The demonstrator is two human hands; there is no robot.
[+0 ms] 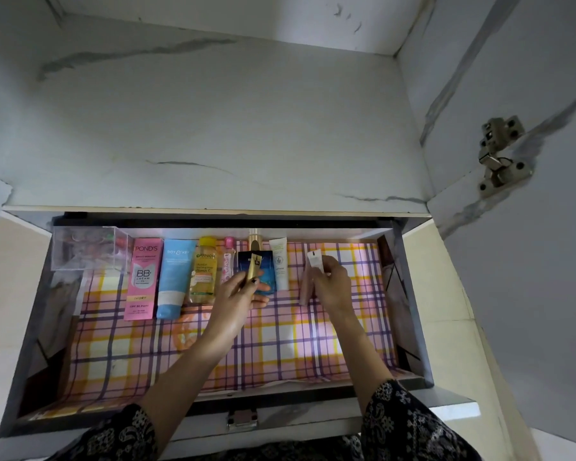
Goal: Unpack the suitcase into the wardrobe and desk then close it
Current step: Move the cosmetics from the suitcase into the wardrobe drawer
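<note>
Since the drawer (30, 327) stands pulled out toward me, its near two thirds lie open. There the checked lining paper (246, 354) is bare from the left wall to the right, and both my forearms reach in over the near edge, above the metal latch (242, 420). The far right corner is also open paper. Above the drawer's far edge is the marbled shelf (213, 128), and a door hinge (499, 158) sits on the right.

My left hand (243, 294) hovers over the middle of the far row, its thumb and fingers pinching a gold tube (254, 267) that stands upright, dark cap down. My right hand (333, 287) is raised just right of the row, fingers curled round a white tube (315, 261) held tilted. A pale shape below that hand is too blurred to name.

Seven things line the far wall, left to right:
- one clear plastic box (87, 247) in the far left corner
- one pink BB cream carton (142, 281)
- one blue tube (173, 277)
- one yellow bottle (203, 274)
- one small pink bottle (227, 261)
- one blue perfume bottle (266, 277) with a gold cap, partly behind my left hand
- one slim white tube with green print (280, 264)

Counting the two in my hands, that makes four tubes, three bottles, one carton and one box.
</note>
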